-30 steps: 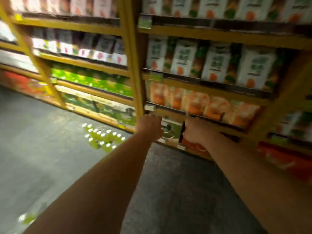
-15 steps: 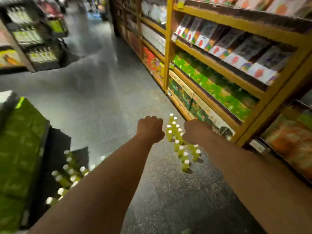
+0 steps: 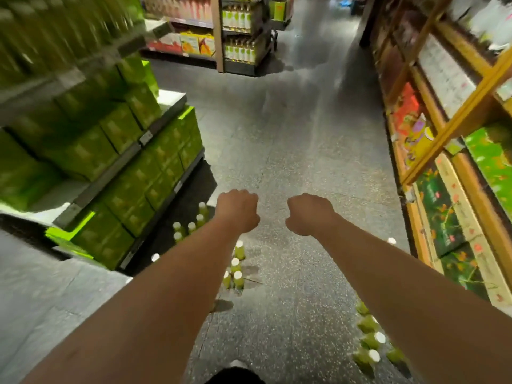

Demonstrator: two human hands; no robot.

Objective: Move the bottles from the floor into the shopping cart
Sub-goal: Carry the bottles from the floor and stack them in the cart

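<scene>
Small green bottles with white caps stand on the grey floor in groups. One group (image 3: 188, 227) is beside the green-box display, partly hidden by my left forearm. A second group (image 3: 235, 270) stands between my arms. A third group (image 3: 371, 342) is under my right forearm at the lower right. My left hand (image 3: 238, 210) and my right hand (image 3: 310, 214) are stretched out side by side above the floor, both curled into fists with nothing visible in them. No shopping cart is in view.
A low display of stacked green boxes (image 3: 144, 173) lines the left side. Yellow wooden shelves (image 3: 454, 128) with cartons run along the right. The grey aisle floor (image 3: 299, 120) leads to more shelves (image 3: 238, 34) at the far end. A shoe tip (image 3: 238, 364) shows at the bottom.
The view has swung left, from facing the yellow shelves to looking down the aisle. Both fists stay out in front, now slightly further apart. More bottle groups have come into view.
</scene>
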